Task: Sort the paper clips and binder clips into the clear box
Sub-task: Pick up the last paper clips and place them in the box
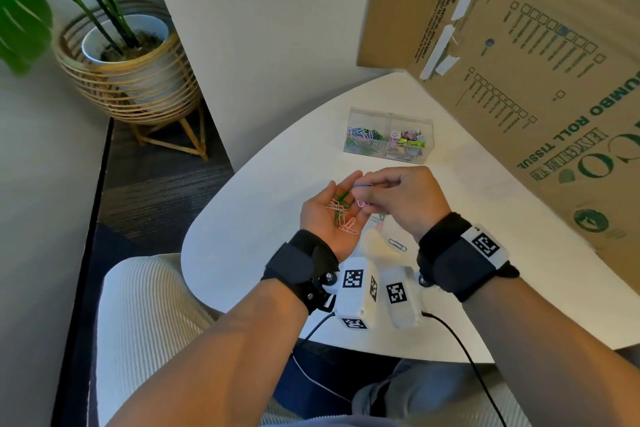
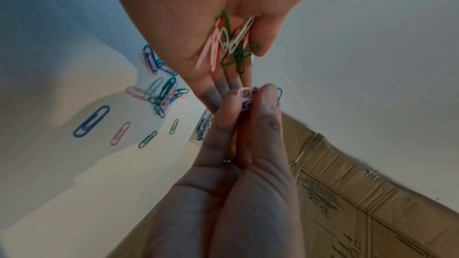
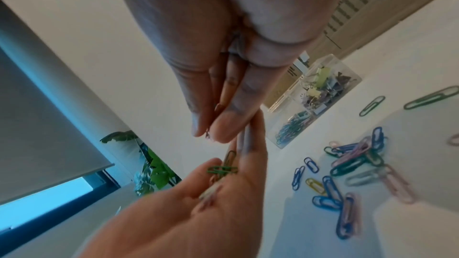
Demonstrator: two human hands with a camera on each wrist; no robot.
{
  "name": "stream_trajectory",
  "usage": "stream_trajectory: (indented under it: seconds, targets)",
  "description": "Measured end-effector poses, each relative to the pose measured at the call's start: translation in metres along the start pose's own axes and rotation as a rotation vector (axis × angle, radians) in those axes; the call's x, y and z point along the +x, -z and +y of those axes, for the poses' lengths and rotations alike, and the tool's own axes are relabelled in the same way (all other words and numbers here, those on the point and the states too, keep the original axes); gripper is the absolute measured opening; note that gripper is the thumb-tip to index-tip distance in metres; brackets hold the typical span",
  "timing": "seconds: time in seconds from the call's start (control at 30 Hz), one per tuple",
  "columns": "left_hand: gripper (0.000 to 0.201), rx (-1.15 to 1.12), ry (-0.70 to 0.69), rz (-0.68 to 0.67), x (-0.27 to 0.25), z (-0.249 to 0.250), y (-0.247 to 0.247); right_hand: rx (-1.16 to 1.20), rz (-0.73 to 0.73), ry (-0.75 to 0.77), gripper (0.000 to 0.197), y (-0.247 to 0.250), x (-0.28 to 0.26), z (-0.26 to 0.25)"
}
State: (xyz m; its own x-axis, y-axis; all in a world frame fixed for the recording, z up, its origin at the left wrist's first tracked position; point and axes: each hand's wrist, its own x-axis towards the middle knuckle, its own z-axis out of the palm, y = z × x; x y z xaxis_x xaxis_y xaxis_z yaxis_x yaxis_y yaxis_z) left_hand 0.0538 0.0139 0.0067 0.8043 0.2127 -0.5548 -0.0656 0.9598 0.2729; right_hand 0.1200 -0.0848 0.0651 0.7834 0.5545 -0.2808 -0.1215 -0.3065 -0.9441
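Observation:
My left hand (image 1: 327, 199) lies palm up over the white table (image 1: 263, 204), fingers straight, carrying several pink, green and white paper clips (image 1: 342, 217) in the palm (image 2: 211, 26). My right hand (image 1: 366, 196) reaches over those fingers and pinches a blue and a pink paper clip (image 1: 361, 193) between thumb and fingertips (image 2: 267, 95). The clear box (image 1: 388, 135) stands beyond both hands. Its left compartment holds paper clips and its right one binder clips (image 3: 323, 87). More loose paper clips (image 3: 352, 160) lie on the table under the right hand.
A large cardboard box (image 1: 540, 87) stands along the table's right side, close to the clear box. A potted plant in a woven basket (image 1: 128, 69) stands on the floor at the left. A cream cushion (image 1: 149, 322) lies under my left forearm.

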Motion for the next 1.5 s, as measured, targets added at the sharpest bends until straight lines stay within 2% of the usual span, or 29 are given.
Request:
stream_trajectory:
  seconds: [0.07,0.17,0.27,0.4,0.47,0.53,0.6,0.67,0.73,0.83,0.97,1.07,1.17,1.27,1.33,1.5]
  targets:
    - [0.045,-0.035,-0.002,-0.004,0.003,0.000,0.001,0.066,0.007,-0.001,0.010,0.002,0.007,-0.005]
    - [0.042,-0.065,0.003,0.001,0.005,0.002,0.003,0.083,0.097,0.033,0.014,0.008,0.027,-0.014]
    - [0.042,-0.064,0.015,0.006,0.006,0.003,0.005,0.075,0.189,0.094,0.009,0.011,0.058,-0.027]
    - [0.042,-0.014,0.030,-0.003,0.003,-0.002,0.007,-0.020,0.306,0.085,0.006,0.014,0.111,-0.031]
    - [0.042,-0.015,0.037,-0.004,0.001,-0.003,0.009,-0.144,0.308,0.046,0.006,0.013,0.128,-0.025]
    - [0.042,-0.028,0.033,0.000,0.000,-0.001,0.011,-0.417,0.247,0.005,0.023,0.012,0.132,-0.021]
    - [0.041,-0.039,0.022,0.005,0.000,0.005,0.013,-0.614,0.193,0.064,0.031,0.011,0.121,-0.024]
    - [0.040,-0.059,0.003,0.003,0.000,0.011,0.012,-0.654,0.122,0.196,0.020,0.008,0.096,-0.032]
    - [0.038,-0.089,-0.009,-0.002,0.000,0.016,0.007,-0.688,-0.041,0.286,0.012,0.003,0.065,-0.036]
    - [0.039,-0.099,-0.012,0.002,0.001,0.016,-0.001,-0.755,-0.311,0.271,0.012,-0.004,0.029,-0.032]
    - [0.044,-0.102,0.008,-0.006,-0.005,0.010,-0.010,-0.940,-0.290,0.337,0.026,-0.007,0.016,-0.026]
    - [0.053,-0.100,0.009,0.015,-0.009,0.008,-0.011,-1.011,-0.349,0.325,0.041,-0.009,0.008,-0.025]
    - [0.050,-0.098,0.015,0.030,-0.011,0.009,-0.005,-0.955,-0.441,0.276,0.059,-0.009,0.000,-0.024]
    - [0.044,-0.065,0.025,0.010,-0.013,0.009,-0.002,-0.873,-0.453,0.244,0.070,-0.006,-0.003,-0.023]
    - [0.039,-0.050,0.026,0.020,-0.015,0.007,-0.004,-0.921,-0.444,0.270,0.069,-0.006,-0.002,-0.021]
    - [0.034,-0.084,0.032,0.060,-0.013,-0.001,-0.005,-1.045,-0.415,0.318,0.046,-0.009,0.001,-0.018]
